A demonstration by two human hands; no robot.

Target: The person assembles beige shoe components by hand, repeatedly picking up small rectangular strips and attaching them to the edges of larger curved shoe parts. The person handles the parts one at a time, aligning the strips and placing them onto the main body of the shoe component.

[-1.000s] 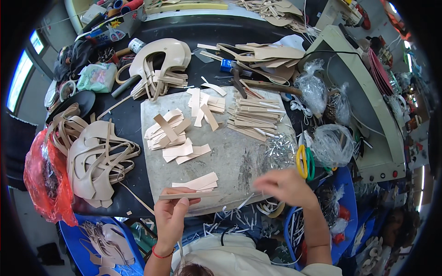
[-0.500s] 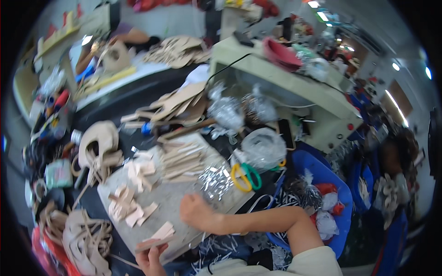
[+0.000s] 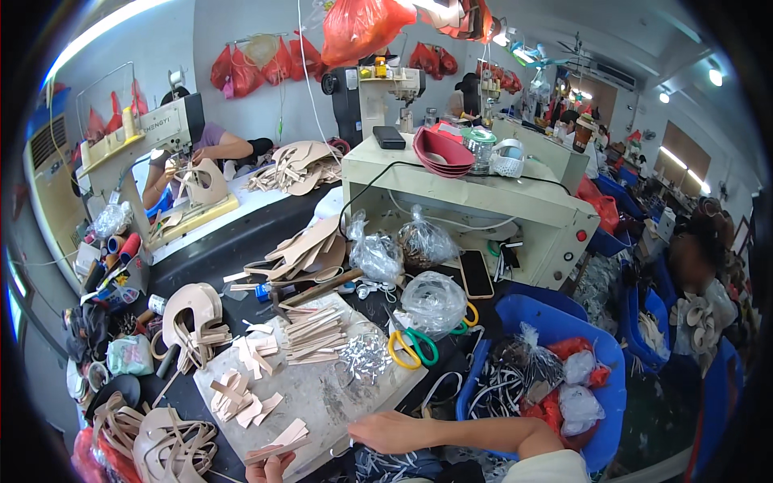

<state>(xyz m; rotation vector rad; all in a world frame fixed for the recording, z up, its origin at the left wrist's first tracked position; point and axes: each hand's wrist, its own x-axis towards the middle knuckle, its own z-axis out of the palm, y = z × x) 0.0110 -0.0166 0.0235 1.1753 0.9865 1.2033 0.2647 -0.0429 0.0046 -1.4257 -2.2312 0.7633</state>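
Scuffed grey board [image 3: 330, 396]: at its near edge, strip [image 3: 282, 449] pinched by left hand [image 3: 270, 468]; right hand [image 3: 390, 433] curled, contents unclear. Beyond board, red bags [image 3: 247, 72] hung along wall [image 3: 241, 20].

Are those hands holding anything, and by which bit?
The left hand holds a beige strip by its left part, with the right end sticking out. Whether the right hand holds anything cannot be told.

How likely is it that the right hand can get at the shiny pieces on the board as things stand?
Probably yes: only bare board seems to lie between the right hand and the shiny pieces.
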